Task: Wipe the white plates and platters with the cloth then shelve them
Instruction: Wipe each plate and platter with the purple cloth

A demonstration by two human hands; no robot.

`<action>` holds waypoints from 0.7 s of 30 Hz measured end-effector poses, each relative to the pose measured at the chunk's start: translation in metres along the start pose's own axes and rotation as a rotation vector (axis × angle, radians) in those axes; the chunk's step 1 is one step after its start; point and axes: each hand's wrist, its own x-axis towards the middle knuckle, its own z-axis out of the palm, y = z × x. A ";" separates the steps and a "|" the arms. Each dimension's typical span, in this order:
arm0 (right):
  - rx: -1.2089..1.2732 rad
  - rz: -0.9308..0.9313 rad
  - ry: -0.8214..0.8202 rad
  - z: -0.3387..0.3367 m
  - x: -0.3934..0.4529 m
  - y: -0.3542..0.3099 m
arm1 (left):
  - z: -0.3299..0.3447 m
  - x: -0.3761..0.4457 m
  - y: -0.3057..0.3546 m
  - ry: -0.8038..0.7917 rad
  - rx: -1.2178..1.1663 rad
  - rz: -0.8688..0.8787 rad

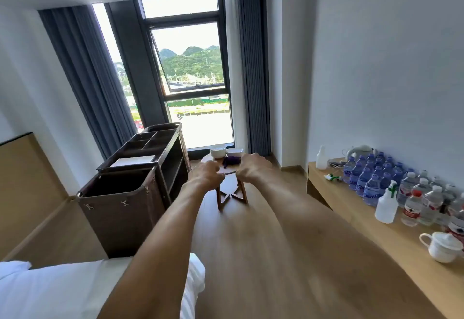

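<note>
— Fists, both of them: our left hand and right hand are stretched out ahead with fingers curled and nothing in them. Agreed?

— Agreed, we hold nothing. Past the knuckles stands the small round table, and on its far side sit 2 stacks of white dishes, touching or nearly so. Whether they are plates or bowls we cannot tell from here.

— And the cloth?

— The purple cloth lies bunched just in front of the stacks, on the same table.

— How will they handle, do we think?

— Glazed ware, we judge: stiff, smooth, breakable, and heavy if lifted as a whole stack. We should take 1 piece at a time, thumb over the rim and fingers under the base. The cloth is soft and light; we can pinch it anywhere.

— And shelving?

— The dark cart left of the table has open shelves, near enough to reach.
</note>
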 end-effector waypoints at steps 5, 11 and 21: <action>-0.123 0.097 -0.245 0.064 0.066 0.017 | 0.075 0.059 -0.039 -0.340 -0.181 -0.136; -0.063 0.113 -0.185 0.099 0.181 0.008 | 0.084 0.181 -0.061 -0.375 -0.207 -0.213; 0.312 0.131 0.080 0.103 0.360 -0.017 | 0.064 0.357 -0.033 0.040 -0.339 -0.165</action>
